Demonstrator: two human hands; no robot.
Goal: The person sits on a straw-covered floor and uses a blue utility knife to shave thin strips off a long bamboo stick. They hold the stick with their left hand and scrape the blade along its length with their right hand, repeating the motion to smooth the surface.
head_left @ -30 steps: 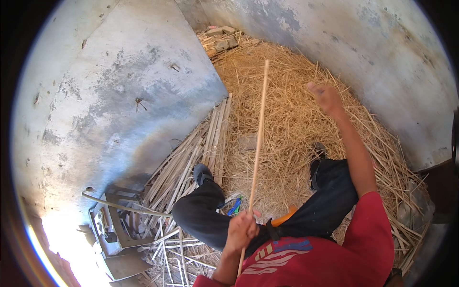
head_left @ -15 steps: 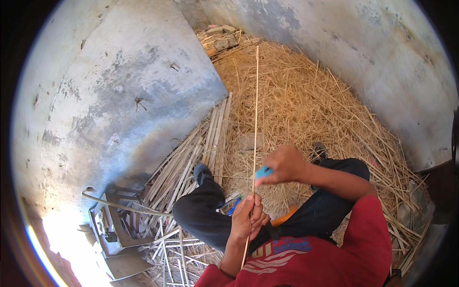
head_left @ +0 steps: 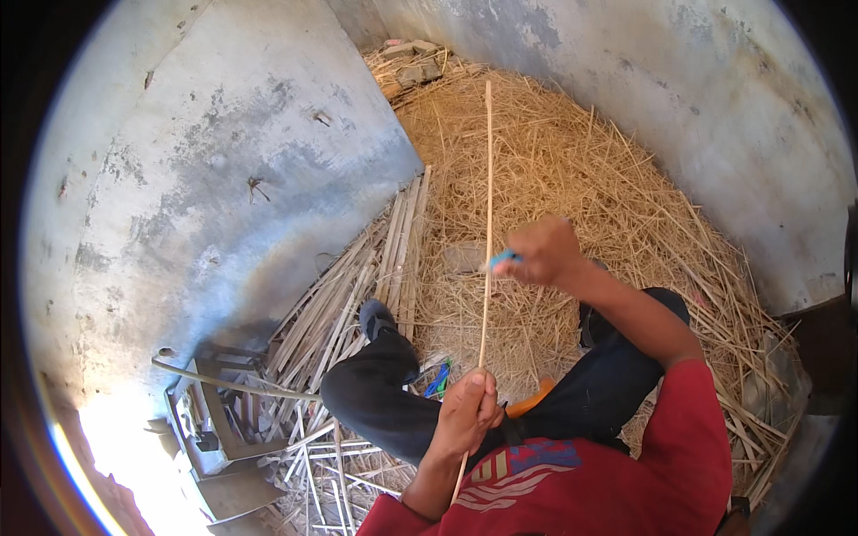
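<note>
A long, thin, pale wooden strip [head_left: 489,179], which looks like split bamboo, stands out lengthwise in front of me. My left hand [head_left: 466,413] is closed round its lower part, close to my body. The strip's near end runs past that hand down to my red shirt. Farther along, my right hand [head_left: 542,253] is closed on a small blue tool [head_left: 504,258], held against or right beside the strip. Most of the tool is hidden in the fist, so its kind does not show.
Many flat wooden strips [head_left: 402,241] lie piled left of my legs. Straw-like shavings [head_left: 572,161] cover the floor ahead. A wooden frame [head_left: 214,420] stands at lower left, a thin pole [head_left: 232,385] across it. Blue [head_left: 438,380] and orange [head_left: 530,399] objects lie between my legs. Plaster walls [head_left: 259,116] enclose the space.
My right hand with the blue tool has moved away from me along the strip. The strip's far end has shifted slightly right. My left hand keeps its grip, nearly in place.
</note>
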